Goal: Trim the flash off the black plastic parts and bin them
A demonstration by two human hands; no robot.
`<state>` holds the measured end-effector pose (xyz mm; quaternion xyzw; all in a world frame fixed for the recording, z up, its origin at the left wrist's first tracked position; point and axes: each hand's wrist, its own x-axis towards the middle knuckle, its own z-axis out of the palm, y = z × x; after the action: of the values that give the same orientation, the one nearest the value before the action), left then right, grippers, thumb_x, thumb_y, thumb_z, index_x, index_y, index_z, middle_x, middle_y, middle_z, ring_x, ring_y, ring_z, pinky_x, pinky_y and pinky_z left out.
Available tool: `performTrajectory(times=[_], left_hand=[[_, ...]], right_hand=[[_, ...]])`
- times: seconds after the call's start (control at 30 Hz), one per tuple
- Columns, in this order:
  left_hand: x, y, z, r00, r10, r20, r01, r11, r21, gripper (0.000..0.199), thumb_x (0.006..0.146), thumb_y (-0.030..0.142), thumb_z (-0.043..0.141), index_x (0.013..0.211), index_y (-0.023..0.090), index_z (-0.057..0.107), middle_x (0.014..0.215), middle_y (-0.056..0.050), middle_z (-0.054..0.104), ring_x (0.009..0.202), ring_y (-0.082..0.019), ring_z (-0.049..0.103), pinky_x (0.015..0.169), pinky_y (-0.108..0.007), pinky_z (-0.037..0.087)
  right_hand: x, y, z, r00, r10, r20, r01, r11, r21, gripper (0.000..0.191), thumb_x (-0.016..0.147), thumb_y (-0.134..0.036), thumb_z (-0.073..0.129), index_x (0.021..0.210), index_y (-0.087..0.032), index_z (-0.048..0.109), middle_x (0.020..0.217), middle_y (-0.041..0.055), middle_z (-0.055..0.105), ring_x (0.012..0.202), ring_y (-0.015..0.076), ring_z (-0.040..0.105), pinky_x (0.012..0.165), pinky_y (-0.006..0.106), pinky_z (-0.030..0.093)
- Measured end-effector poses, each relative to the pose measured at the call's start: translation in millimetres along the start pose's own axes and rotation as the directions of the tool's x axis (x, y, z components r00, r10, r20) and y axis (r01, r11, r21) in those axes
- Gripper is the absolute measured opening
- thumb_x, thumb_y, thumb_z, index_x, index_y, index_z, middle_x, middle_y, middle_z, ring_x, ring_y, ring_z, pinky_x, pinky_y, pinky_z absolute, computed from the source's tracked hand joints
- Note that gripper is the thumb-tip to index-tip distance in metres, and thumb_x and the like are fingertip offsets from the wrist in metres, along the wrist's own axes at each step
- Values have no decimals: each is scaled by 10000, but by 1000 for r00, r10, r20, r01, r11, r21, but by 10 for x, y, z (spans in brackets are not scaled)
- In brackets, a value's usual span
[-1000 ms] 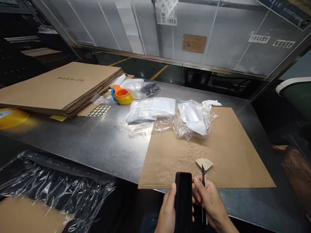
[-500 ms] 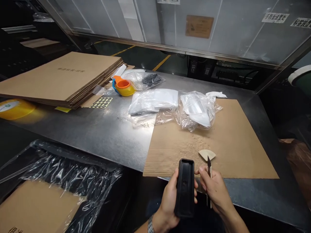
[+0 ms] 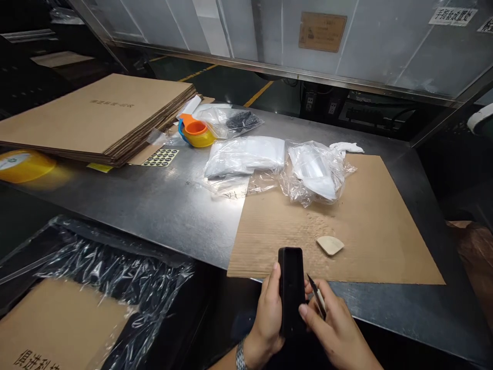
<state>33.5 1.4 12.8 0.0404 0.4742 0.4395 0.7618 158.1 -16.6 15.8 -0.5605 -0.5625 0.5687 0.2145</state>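
My left hand grips a long black plastic part upright at the near edge of the metal table. My right hand holds a thin craft knife, its blade tip against the right side of the black part. Just beyond, a small beige fan-shaped piece lies on a flat cardboard sheet.
A stack of flat cardboard lies far left, beside an orange and yellow cup and a sticker sheet. Clear plastic bags sit mid-table. A yellow tape roll is at the left edge. Crinkled plastic over a box lies below left.
My right hand has brought the knife from upright beside the part down and left against the part's side. The black part has turned so its narrow edge faces me.
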Motion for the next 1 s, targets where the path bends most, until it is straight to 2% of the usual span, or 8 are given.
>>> performTrajectory(times=[0.13, 0.37, 0.53, 0.63, 0.77, 0.87, 0.93, 1.0], left_hand=[[9, 32, 12, 999, 2, -40, -1, 999, 44, 561, 786, 605, 452, 764, 80, 646, 581, -73, 647, 447, -144, 562, 444, -251, 445], [27, 22, 8, 989, 68, -128, -58, 995, 79, 564, 755, 628, 478, 788, 86, 630, 660, -94, 672, 512, -162, 590, 503, -273, 470], [70, 26, -23, 998, -62, -16, 64, 980, 187, 543, 741, 657, 461, 847, 142, 596, 673, -78, 666, 471, -162, 573, 437, -277, 455], [117, 218, -93, 987, -30, 159, -53, 869, 491, 575, 759, 659, 416, 886, 145, 640, 721, -105, 664, 559, -207, 601, 499, -333, 493], [90, 569, -144, 904, 277, 326, -427, 535, 729, 457, 658, 470, 690, 1046, 230, 674, 889, -98, 667, 947, -283, 571, 894, -387, 414], [40, 755, -92, 914, 208, 348, -387, 703, 597, 416, 768, 526, 546, 971, 196, 696, 862, -103, 683, 769, -232, 619, 768, -354, 477], [53, 813, -41, 947, 124, 295, -221, 921, 320, 544, 809, 598, 414, 863, 135, 694, 781, -109, 682, 596, -182, 612, 609, -310, 499], [124, 816, -12, 963, 48, 266, -77, 992, 101, 625, 819, 627, 354, 846, 93, 677, 685, -107, 670, 536, -162, 610, 557, -275, 492]], right_hand=[[35, -22, -63, 988, 7, -156, -12, 1000, -26, 312, 928, -434, 327, 774, -205, 471, 567, -22, 552, 566, 128, 542, 576, 232, 382], [8, 36, -40, 998, 53, 37, -50, 997, -61, 312, 793, -338, 571, 1045, -220, 430, 597, -69, 539, 479, 98, 471, 482, 204, 343], [123, 79, -89, 933, 64, -355, -78, 997, -24, 292, 839, -483, 470, 955, -216, 444, 549, -65, 494, 464, 114, 491, 476, 216, 374], [193, 110, -287, 852, 45, -521, -60, 998, -11, 354, 845, -536, 424, 969, -207, 467, 540, -59, 483, 483, 128, 509, 493, 226, 394], [241, 290, -625, 771, 35, -636, -206, 959, -196, 461, 804, -595, 422, 1029, -204, 518, 602, -8, 584, 554, 178, 580, 530, 257, 420], [289, 551, -905, 707, 93, -701, -372, 893, -256, 552, 791, -638, 375, 1102, -199, 495, 694, 49, 648, 608, 230, 626, 549, 301, 450], [327, 746, -1094, 668, 98, -738, -471, 823, -318, 568, 809, -635, 338, 1126, -187, 484, 770, 98, 664, 645, 263, 637, 548, 330, 459], [363, 920, -1259, 660, 17, -751, -509, 746, -430, 533, 845, -591, 305, 1136, -185, 491, 899, 142, 659, 706, 288, 643, 557, 355, 463]])
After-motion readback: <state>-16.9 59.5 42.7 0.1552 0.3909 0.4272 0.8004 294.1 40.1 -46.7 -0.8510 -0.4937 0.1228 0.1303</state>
